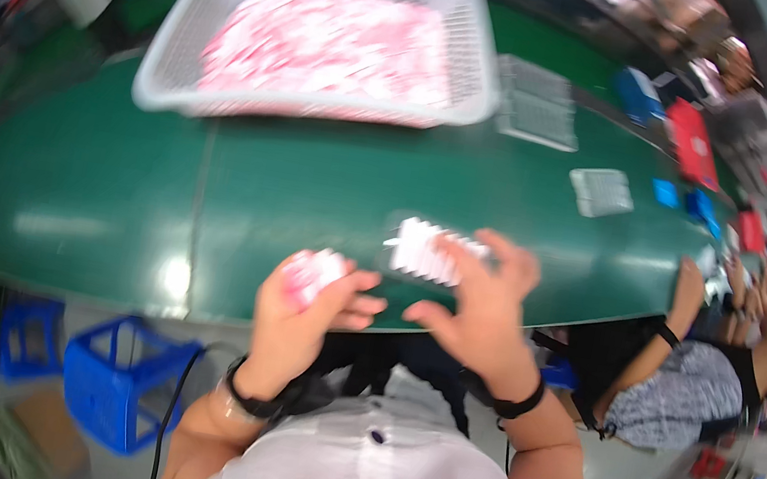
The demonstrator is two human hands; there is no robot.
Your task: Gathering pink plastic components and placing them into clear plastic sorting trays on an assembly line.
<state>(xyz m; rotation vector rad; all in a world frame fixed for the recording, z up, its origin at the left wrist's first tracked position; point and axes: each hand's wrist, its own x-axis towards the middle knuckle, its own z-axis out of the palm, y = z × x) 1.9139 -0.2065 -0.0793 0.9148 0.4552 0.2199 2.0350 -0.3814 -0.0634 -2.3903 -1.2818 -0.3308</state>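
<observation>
basket (184,34) far on table (313,177) | tray (430,250) near edge | crate (122,378) below left

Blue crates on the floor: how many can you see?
2: one blue crate left of the person's left arm, a smaller blue crate further left. More may be hidden under the green table.

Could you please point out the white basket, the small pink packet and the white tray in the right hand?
white basket (171,52): head view, on its left wall.
pink packet (309,273): head view, its middle, above the left hand's fingers.
white tray (422,249): head view, its left half.
</observation>
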